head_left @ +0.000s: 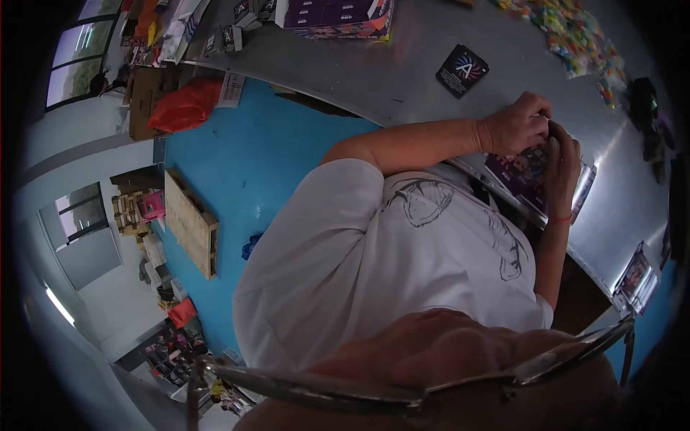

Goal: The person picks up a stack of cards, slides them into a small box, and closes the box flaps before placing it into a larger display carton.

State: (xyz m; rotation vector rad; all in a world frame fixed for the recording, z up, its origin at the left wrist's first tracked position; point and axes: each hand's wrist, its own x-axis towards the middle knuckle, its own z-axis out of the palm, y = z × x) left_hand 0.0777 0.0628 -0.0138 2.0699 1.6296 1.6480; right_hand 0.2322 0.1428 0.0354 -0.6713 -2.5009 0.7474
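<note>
Shirt (316,251): white, black line drawings
Floor (237,144): bright blue
Tabletop (410,65): silver-grey
Card stack (463,70), upper right: black, white "A", red and blue rays
Printed item (512,174), right: purple, multicoloured print

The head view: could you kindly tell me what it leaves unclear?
In the head view:
- Anything between the left hand and right hand: hidden by fingers.
- Purple item: small print too small, part hand-covered.
- Card stack: lower faces hidden by top card.
- Colourful packets: cut off by top edge.
</note>
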